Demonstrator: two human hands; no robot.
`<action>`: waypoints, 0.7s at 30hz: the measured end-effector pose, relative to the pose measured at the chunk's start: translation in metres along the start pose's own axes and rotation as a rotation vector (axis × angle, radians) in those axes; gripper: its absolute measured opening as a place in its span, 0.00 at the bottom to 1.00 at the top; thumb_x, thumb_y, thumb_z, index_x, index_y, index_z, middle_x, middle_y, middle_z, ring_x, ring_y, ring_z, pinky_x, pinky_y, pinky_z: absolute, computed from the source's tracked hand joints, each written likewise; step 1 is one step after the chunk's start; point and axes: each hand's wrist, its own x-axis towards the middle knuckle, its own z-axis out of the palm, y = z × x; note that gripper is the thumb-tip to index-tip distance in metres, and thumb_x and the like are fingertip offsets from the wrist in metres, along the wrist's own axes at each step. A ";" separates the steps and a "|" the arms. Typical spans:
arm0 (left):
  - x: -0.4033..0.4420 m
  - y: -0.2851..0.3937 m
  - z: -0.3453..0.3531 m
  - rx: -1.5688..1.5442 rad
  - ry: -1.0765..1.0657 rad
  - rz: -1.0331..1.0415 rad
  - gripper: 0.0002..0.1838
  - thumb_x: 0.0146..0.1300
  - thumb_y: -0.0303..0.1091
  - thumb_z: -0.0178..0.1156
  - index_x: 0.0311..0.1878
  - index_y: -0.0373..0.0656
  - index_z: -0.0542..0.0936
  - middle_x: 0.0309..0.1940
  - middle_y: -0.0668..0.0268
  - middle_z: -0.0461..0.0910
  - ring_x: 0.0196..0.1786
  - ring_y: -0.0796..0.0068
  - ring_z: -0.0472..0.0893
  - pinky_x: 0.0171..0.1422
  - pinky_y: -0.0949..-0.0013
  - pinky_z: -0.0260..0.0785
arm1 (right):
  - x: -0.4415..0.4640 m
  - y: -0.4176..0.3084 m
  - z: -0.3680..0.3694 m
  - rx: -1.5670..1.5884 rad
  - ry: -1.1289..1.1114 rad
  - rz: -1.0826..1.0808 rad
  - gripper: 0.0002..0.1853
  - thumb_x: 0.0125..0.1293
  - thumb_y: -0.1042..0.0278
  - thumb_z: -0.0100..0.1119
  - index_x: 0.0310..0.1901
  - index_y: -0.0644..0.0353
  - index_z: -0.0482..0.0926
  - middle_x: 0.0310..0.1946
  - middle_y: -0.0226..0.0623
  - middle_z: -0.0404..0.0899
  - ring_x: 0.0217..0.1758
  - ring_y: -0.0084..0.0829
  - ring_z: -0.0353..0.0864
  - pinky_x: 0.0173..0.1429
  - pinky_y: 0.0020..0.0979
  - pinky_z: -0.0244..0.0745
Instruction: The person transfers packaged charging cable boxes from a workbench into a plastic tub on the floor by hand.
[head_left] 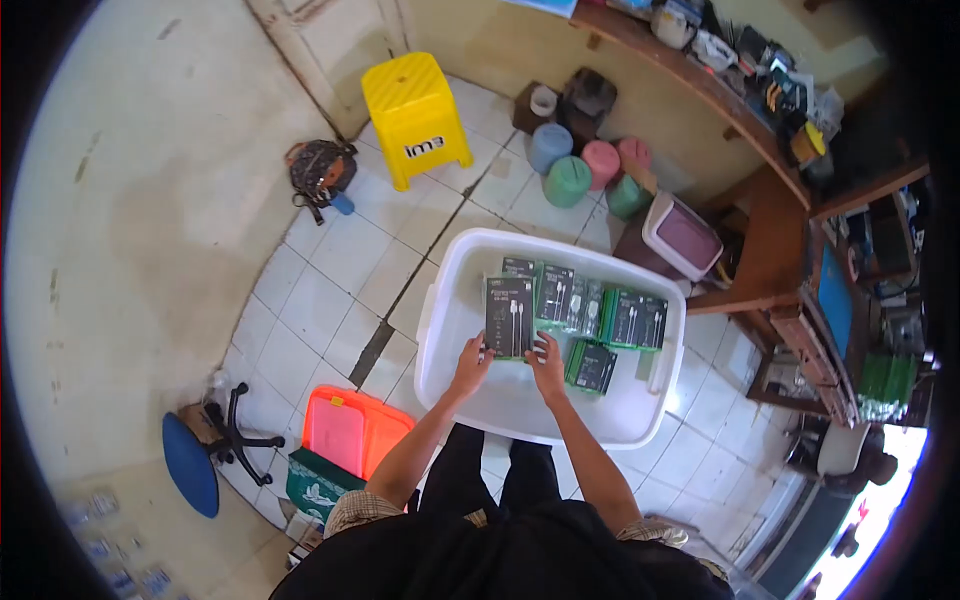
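Note:
Both of my hands hold a black and green cable box, printed with a white cable, above a white tub (450, 400). My left hand (472, 364) grips the lower left edge of this cable box (510, 318). On its lower right edge are the fingers of my right hand (545, 362). Behind and right of it, more cable boxes (553, 293) lie in the tub, some in clear wrap. Another group of boxes (635, 318) sits at the tub's right side, and a small stack (591, 367) lies to the right of my right hand.
A yellow stool (415, 110), a bag (322, 172) and several round containers (568, 181) stand beyond the tub. An orange lid (385, 430) and a blue chair (190, 465) are at the left. Wooden shelving (770, 240) borders the right.

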 end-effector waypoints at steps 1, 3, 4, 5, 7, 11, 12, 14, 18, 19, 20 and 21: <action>0.010 0.005 -0.003 -0.023 -0.035 -0.082 0.23 0.54 0.29 0.51 0.54 0.39 0.61 0.37 0.55 0.67 0.36 0.65 0.71 0.36 0.70 0.68 | 0.008 0.010 0.008 -0.007 0.044 -0.023 0.23 0.50 0.76 0.54 0.49 0.60 0.62 0.39 0.43 0.72 0.36 0.30 0.74 0.38 0.28 0.70; 0.033 -0.028 0.002 0.084 -0.069 -0.064 0.24 0.54 0.28 0.51 0.55 0.40 0.61 0.37 0.56 0.68 0.36 0.67 0.72 0.35 0.72 0.68 | 0.029 0.033 0.021 -0.037 0.076 0.006 0.22 0.50 0.76 0.54 0.48 0.61 0.63 0.39 0.43 0.72 0.37 0.30 0.74 0.38 0.28 0.71; 0.044 -0.044 0.007 0.187 -0.078 -0.026 0.24 0.54 0.28 0.51 0.56 0.41 0.60 0.36 0.56 0.69 0.37 0.68 0.72 0.35 0.73 0.68 | 0.040 0.041 0.026 -0.070 0.093 0.006 0.21 0.50 0.76 0.54 0.47 0.63 0.64 0.40 0.43 0.72 0.37 0.30 0.74 0.38 0.28 0.71; 0.056 -0.061 0.014 0.184 -0.099 -0.048 0.24 0.54 0.28 0.51 0.56 0.41 0.60 0.36 0.56 0.69 0.37 0.68 0.72 0.35 0.73 0.68 | 0.051 0.049 0.031 -0.091 0.124 0.024 0.20 0.50 0.77 0.53 0.47 0.64 0.65 0.39 0.43 0.72 0.37 0.31 0.74 0.38 0.28 0.71; 0.077 -0.088 0.025 0.165 -0.077 -0.044 0.25 0.53 0.27 0.52 0.56 0.42 0.61 0.35 0.57 0.69 0.37 0.69 0.72 0.33 0.73 0.68 | 0.073 0.070 0.039 -0.126 0.137 0.054 0.21 0.50 0.77 0.53 0.48 0.64 0.65 0.40 0.44 0.72 0.37 0.32 0.74 0.38 0.28 0.71; 0.116 -0.126 0.045 0.123 -0.090 -0.107 0.23 0.52 0.27 0.52 0.53 0.39 0.63 0.35 0.55 0.69 0.38 0.63 0.70 0.35 0.70 0.69 | 0.113 0.120 0.057 -0.212 0.200 -0.029 0.21 0.51 0.78 0.51 0.50 0.63 0.64 0.40 0.46 0.71 0.38 0.35 0.73 0.38 0.30 0.71; 0.124 -0.135 0.048 0.138 -0.087 -0.083 0.24 0.52 0.27 0.53 0.54 0.41 0.63 0.36 0.56 0.69 0.38 0.67 0.71 0.34 0.72 0.68 | 0.122 0.128 0.059 -0.214 0.189 0.002 0.21 0.51 0.78 0.51 0.50 0.63 0.64 0.40 0.46 0.71 0.38 0.35 0.73 0.38 0.30 0.71; 0.125 -0.147 0.054 0.159 -0.111 -0.091 0.25 0.52 0.26 0.53 0.55 0.42 0.62 0.37 0.58 0.69 0.38 0.71 0.72 0.33 0.75 0.67 | 0.127 0.137 0.059 -0.277 0.204 -0.017 0.22 0.53 0.76 0.51 0.51 0.61 0.64 0.43 0.45 0.70 0.38 0.34 0.74 0.40 0.28 0.71; 0.130 -0.158 0.061 0.064 -0.146 -0.117 0.25 0.54 0.31 0.53 0.56 0.41 0.60 0.46 0.58 0.62 0.41 0.69 0.70 0.37 0.73 0.66 | 0.135 0.124 0.044 -0.270 0.174 -0.019 0.21 0.52 0.77 0.52 0.50 0.60 0.65 0.43 0.44 0.69 0.41 0.35 0.72 0.42 0.29 0.69; 0.132 -0.155 0.061 0.121 -0.145 -0.119 0.27 0.53 0.33 0.54 0.56 0.40 0.59 0.47 0.56 0.60 0.45 0.66 0.66 0.42 0.69 0.64 | 0.139 0.120 0.037 -0.382 0.248 -0.116 0.21 0.51 0.77 0.52 0.49 0.60 0.66 0.44 0.42 0.68 0.44 0.36 0.70 0.45 0.30 0.67; 0.134 -0.152 0.061 0.178 -0.142 -0.119 0.29 0.52 0.36 0.55 0.57 0.40 0.58 0.48 0.55 0.58 0.49 0.62 0.63 0.48 0.66 0.62 | 0.142 0.117 0.029 -0.493 0.320 -0.217 0.20 0.51 0.77 0.53 0.49 0.60 0.66 0.45 0.41 0.68 0.47 0.37 0.67 0.48 0.32 0.64; 0.139 -0.153 0.062 0.178 -0.144 -0.121 0.29 0.52 0.36 0.55 0.57 0.40 0.58 0.48 0.55 0.58 0.49 0.62 0.63 0.48 0.66 0.62 | 0.147 0.118 0.019 -0.530 0.344 -0.193 0.23 0.51 0.75 0.54 0.50 0.60 0.63 0.47 0.42 0.64 0.52 0.40 0.61 0.53 0.35 0.58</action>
